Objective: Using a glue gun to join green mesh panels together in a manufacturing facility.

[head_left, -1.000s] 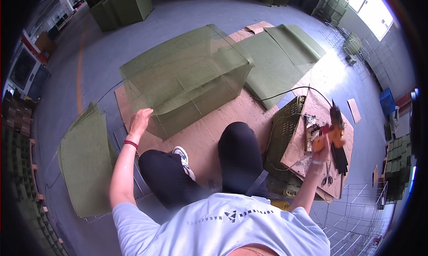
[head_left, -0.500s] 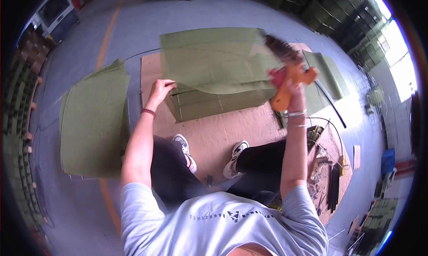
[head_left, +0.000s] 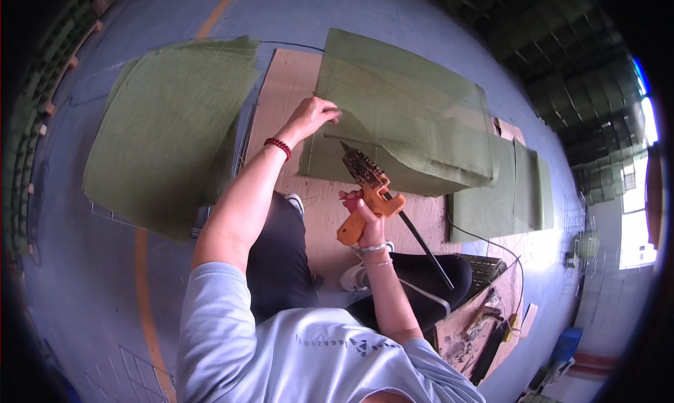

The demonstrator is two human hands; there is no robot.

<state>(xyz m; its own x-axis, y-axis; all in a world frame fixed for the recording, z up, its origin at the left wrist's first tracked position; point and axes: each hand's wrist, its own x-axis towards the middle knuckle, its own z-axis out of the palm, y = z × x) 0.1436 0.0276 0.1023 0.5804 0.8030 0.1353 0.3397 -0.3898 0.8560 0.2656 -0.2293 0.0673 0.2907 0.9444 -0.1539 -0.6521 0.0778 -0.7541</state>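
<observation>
At the far left, a stack of green sheets (head_left: 168, 129) lies on wire bars above the floor, beside an orange floor line (head_left: 144, 283) that runs out beneath it. Next comes a flat sheet of cardboard (head_left: 281, 83) on the floor, at the person's feet. Over its upper part reaches the left hand (head_left: 309, 119), a red beaded bracelet (head_left: 278, 147) at the wrist; thumb and fingers are nearly closed, pinching the near left corner of the green fabric (head_left: 407, 87). That fabric lies across a box shape standing on the cardboard, its near edge sagging loose in a curve. To the right and nearer the body, the right hand (head_left: 371, 227) is wrapped around the grip of an orange glue gun (head_left: 382, 203). The dark, crusted nozzle points up and left, near the loose edge; a black rod (head_left: 425, 245) slants from the rear. Further right lies another green piece (head_left: 491, 192), then, lower down, a crate (head_left: 484, 271) beside cardboard carrying black sticks (head_left: 486, 357). A blue container (head_left: 567, 345) stands at the far right.
</observation>
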